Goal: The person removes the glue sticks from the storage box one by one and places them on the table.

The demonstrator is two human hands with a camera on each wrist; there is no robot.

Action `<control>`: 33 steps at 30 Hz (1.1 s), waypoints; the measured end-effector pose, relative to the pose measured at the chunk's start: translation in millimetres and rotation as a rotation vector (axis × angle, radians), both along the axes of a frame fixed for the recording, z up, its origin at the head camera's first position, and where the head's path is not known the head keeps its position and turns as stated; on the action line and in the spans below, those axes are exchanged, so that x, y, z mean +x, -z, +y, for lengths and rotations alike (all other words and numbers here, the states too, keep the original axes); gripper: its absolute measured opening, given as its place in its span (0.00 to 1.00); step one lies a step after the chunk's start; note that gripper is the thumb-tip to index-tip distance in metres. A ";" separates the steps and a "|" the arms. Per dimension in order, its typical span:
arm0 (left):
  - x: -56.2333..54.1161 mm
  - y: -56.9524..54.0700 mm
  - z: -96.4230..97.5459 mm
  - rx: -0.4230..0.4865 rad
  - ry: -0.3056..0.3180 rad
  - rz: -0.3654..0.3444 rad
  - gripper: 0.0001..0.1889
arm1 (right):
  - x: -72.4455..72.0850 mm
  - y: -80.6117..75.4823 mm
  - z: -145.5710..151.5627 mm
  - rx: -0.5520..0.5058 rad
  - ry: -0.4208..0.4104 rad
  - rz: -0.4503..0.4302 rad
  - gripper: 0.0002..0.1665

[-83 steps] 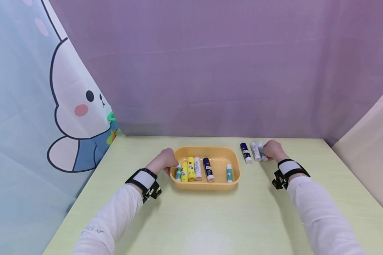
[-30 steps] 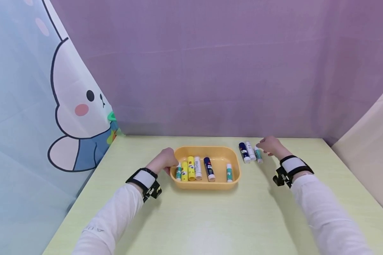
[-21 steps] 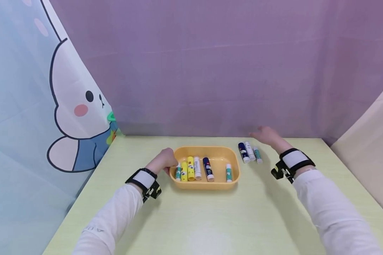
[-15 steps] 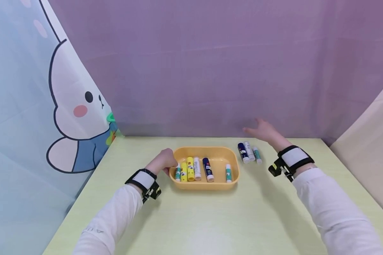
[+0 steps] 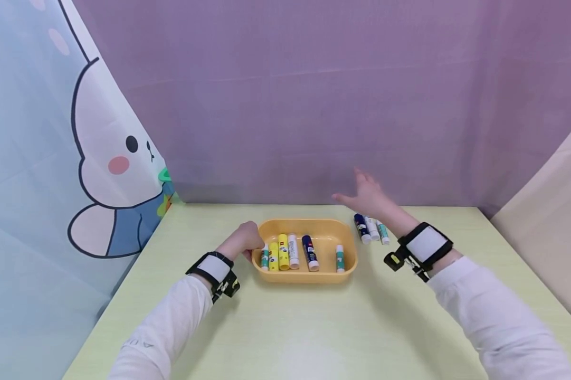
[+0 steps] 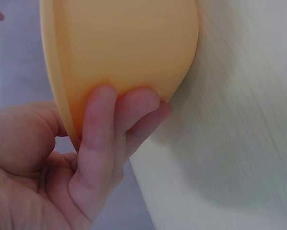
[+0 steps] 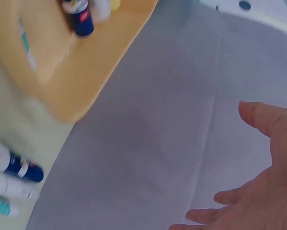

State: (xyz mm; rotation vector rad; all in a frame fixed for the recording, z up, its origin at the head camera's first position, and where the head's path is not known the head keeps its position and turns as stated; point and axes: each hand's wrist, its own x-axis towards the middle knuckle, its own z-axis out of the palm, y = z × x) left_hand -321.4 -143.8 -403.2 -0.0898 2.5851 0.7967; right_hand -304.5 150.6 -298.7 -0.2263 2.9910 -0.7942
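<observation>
My left hand (image 5: 245,237) grips the left rim of a yellow-orange plastic tray (image 5: 304,277); in the left wrist view its fingers (image 6: 99,120) press the outer wall. Glue sticks lie in the tray: a teal one (image 5: 264,258) beside that hand, two yellow ones (image 5: 283,252), a white one (image 5: 293,250), a navy one (image 5: 310,253), and another teal one (image 5: 340,258) apart at right. My right hand (image 5: 368,199) hovers above the table's back, fingers spread, holding nothing. Below it lie a navy glue stick (image 5: 361,228), a white one (image 5: 372,229) and a teal one (image 5: 383,233).
The pale table (image 5: 295,327) ends at the back against a purple cloth (image 5: 276,105). At left hangs a light-blue cloth with a printed cartoon rabbit (image 5: 110,137). A cream cloth (image 5: 551,211) bounds the right side.
My right hand has let go of the teal glue stick beside the tray, risen and swung left with fingers spreading. The white stick there now sits against the navy one. My left hand stays put.
</observation>
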 end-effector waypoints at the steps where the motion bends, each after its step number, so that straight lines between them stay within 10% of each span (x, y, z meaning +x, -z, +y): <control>1: -0.1 0.1 -0.1 0.001 0.000 0.000 0.16 | 2.6 -0.4 -4.5 -0.001 -0.010 0.001 0.59; 33: -0.6 -2.5 1.4 -0.044 0.013 0.011 0.16 | 30.0 98.6 -89.0 0.072 -0.072 -0.154 0.57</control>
